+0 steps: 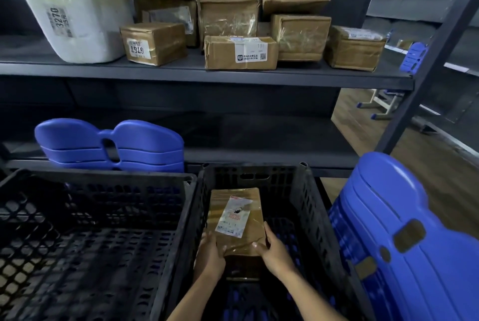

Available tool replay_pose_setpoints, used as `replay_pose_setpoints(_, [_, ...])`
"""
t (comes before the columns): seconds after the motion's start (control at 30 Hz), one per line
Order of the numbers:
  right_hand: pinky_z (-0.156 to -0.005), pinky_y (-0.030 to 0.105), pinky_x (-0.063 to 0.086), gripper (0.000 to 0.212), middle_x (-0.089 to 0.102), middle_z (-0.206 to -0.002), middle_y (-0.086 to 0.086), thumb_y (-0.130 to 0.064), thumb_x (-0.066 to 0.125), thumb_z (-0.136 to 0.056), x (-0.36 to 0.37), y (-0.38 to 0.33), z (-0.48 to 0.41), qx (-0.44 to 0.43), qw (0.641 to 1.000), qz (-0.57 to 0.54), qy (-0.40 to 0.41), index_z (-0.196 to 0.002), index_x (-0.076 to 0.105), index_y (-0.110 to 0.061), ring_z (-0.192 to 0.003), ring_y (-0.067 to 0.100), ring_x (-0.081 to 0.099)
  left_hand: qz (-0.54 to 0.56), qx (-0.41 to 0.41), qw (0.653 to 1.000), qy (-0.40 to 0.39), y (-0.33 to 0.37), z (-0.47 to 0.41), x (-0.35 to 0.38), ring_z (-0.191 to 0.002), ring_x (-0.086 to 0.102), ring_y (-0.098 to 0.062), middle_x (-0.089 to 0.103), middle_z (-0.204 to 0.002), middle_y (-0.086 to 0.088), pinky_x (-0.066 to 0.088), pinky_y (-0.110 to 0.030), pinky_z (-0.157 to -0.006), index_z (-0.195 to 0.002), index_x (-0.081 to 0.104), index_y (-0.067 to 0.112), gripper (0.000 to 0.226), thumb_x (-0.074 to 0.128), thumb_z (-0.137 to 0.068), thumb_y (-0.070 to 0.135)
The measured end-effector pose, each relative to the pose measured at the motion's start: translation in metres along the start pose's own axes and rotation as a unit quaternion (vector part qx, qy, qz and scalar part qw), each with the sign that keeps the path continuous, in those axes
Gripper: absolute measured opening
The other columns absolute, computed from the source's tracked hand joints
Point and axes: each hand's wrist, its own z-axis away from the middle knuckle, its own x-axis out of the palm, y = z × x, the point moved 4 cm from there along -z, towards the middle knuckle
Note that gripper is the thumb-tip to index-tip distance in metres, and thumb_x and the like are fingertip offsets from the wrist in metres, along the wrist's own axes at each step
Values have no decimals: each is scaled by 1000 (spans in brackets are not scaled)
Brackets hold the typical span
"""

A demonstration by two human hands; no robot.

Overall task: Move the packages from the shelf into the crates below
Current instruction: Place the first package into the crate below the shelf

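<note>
Forearms (308,292) angled forward and down into the right-hand black crate (308,204), left hand (210,256) and right hand (274,253) curled round the near corners of a taped cardboard package (246,239) inside it, label (233,214) upward, long axis pointing away toward the shelf (207,74).

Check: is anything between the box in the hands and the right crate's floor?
Nothing visible. The left hand and right hand hold the box inside the right crate, below its rim. The floor showing beside it holds no other package; what lies directly under the box is hidden.
</note>
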Motion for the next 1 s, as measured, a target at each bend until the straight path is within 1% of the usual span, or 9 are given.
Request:
replay_pose_setpoints(0.17, [-117, 26, 10, 70, -7, -160, -6, -44, 35, -101, 0, -11, 13, -133, 956, 258, 33, -154, -1, -17, -148, 14, -5, -128, 88, 988, -3, 12, 16, 2, -149, -7, -21, -7, -162, -7, 2, -31, -119, -154, 0, 10, 59, 28, -104, 24])
replay_pose_setpoints(0.23, [-118, 28, 1, 63, -5, -158, -8, -49, 15, -101, 5, -22, 26, -210, 909, 356, 55, -154, 11, -15, -148, 15, -7, -208, 121, 969, -54, 13, 24, 11, -149, -10, -24, -12, -161, -10, 3, -33, -121, -153, -6, 6, 63, 26, -104, 28])
replay_pose_setpoints(0.3, [-115, 35, -4, 87, 5, -158, -4, -58, -13, -88, 12, -30, 34, -264, 861, 430, 70, -151, 27, -13, -146, 17, -2, -253, 119, 954, -106, 10, 31, 19, -149, -10, -25, -15, -160, -11, 8, -33, -120, -152, -10, 4, 68, 27, -103, 34])
replay_pose_setpoints(0.43, [-108, 31, -20, 117, -21, -151, -3, -64, -38, -57, 31, -19, 30, -237, 849, 471, -49, -152, -1, -8, -147, 23, -14, -290, 133, 937, -142, 12, 32, 17, -148, -15, -25, -19, -159, -12, 1, -35, -121, -151, -13, 3, 66, 24, -105, 31])
replay_pose_setpoints(0.53, [-111, 30, -22, 63, -12, -157, 2, -39, 10, -100, 34, -14, 26, -244, 827, 507, -19, -152, 3, -5, -147, 26, -10, -316, 149, 929, -123, 4, 25, 14, -148, -14, -26, -19, -159, -12, 0, -34, -120, -150, -13, 3, 59, 22, -105, 20])
replay_pose_setpoints(0.6, [-114, 27, -20, 74, 24, -155, 7, -24, 67, -79, 30, -10, 24, -230, 834, 500, -31, -144, 39, -4, -142, 30, 28, -346, 164, 919, -94, -2, 21, 12, -148, -10, -29, -15, -159, -17, -1, -35, -120, -150, -12, 1, 55, 17, -103, 8])
replay_pose_setpoints(0.67, [-112, 31, 1, 80, 65, -125, 1, -25, 92, -35, 33, -5, 13, -198, 835, 512, -44, -112, 72, -14, -112, 21, 64, -361, 178, 912, -75, -2, 16, 11, -148, -6, -31, -12, -159, -20, -1, -36, -121, -149, -11, -2, 53, 14, -103, 4])
replay_pose_setpoints(0.87, [-113, 33, 31, 86, 62, -121, -4, -14, 93, -14, 39, -10, 1, -255, 834, 487, 53, -99, 78, -21, -99, 14, 70, -383, 219, 896, -53, 5, 1, 6, -149, -2, -30, -5, -160, -19, 0, -38, -121, -151, -5, -2, 54, 19, -102, 0])
replay_pose_setpoints(1.0, [-111, 32, 9, 39, 72, -108, -5, -13, 63, -60, 42, -9, 10, -249, 813, 525, 43, -95, 79, -22, -97, 15, 70, -396, 208, 892, -70, -1, 2, 13, -148, -3, -32, -8, -159, -22, 0, -38, -121, -150, -7, -3, 54, 18, -102, 1])
